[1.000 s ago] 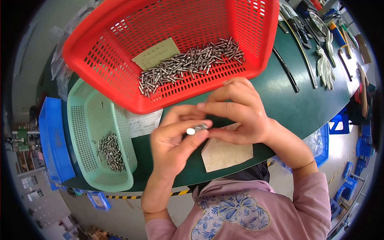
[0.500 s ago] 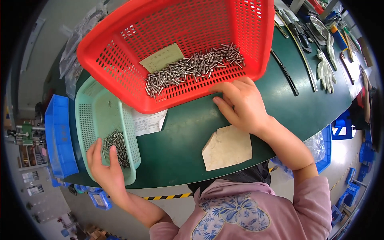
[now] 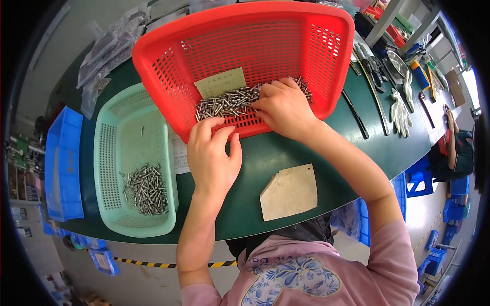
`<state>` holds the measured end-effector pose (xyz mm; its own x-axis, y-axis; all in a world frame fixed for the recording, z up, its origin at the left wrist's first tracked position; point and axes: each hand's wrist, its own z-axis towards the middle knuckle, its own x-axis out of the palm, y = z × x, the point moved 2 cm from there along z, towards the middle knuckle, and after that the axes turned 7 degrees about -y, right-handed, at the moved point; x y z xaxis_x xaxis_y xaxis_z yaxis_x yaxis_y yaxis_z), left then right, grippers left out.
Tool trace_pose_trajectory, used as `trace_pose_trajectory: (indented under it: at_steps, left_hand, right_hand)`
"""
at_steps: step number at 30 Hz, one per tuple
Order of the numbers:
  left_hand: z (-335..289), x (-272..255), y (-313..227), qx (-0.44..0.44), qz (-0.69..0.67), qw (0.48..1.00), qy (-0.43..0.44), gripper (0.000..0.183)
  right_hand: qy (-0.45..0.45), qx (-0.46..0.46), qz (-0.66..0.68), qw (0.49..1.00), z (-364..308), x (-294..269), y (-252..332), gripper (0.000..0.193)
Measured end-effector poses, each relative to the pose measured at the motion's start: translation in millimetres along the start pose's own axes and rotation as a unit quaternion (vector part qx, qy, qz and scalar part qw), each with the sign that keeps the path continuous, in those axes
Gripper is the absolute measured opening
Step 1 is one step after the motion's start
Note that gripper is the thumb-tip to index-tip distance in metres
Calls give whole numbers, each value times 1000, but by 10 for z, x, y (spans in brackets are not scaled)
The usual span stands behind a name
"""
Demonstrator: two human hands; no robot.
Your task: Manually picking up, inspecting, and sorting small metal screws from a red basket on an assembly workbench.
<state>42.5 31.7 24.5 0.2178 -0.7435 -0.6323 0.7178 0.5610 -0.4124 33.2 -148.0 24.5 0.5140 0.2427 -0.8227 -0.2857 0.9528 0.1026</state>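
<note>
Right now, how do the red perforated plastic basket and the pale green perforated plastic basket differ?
The red basket looks larger than the green basket. The red basket contains a yellowish card; the green basket shows none. The right hand reaches into the red basket; no hand is in the green basket. Both hold metal pins.

Bare left hand is now hanging at the slotted red plastic basket, 7 o'clock rim, instead of the mint-green plastic basket at 9. Bare right hand is reaching into the small silvery metal pins.

Red basket walls block sideways reach; tabletop free left of beige sheet.
</note>
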Motion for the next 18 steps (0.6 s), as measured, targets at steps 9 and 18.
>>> trace_pose_trajectory:
  at_steps: [9, 18]
  left_hand:
    - [-64, 59, -14, -110, -163, 980, -3, 12]
    - [-223, 149, -140, -441, -596, 647, 177, 21]
  right_hand:
    - [-55, 34, 138, 988, -24, -264, 141, 16]
    - [-181, -43, 178, 966, -404, -364, 394, 21]
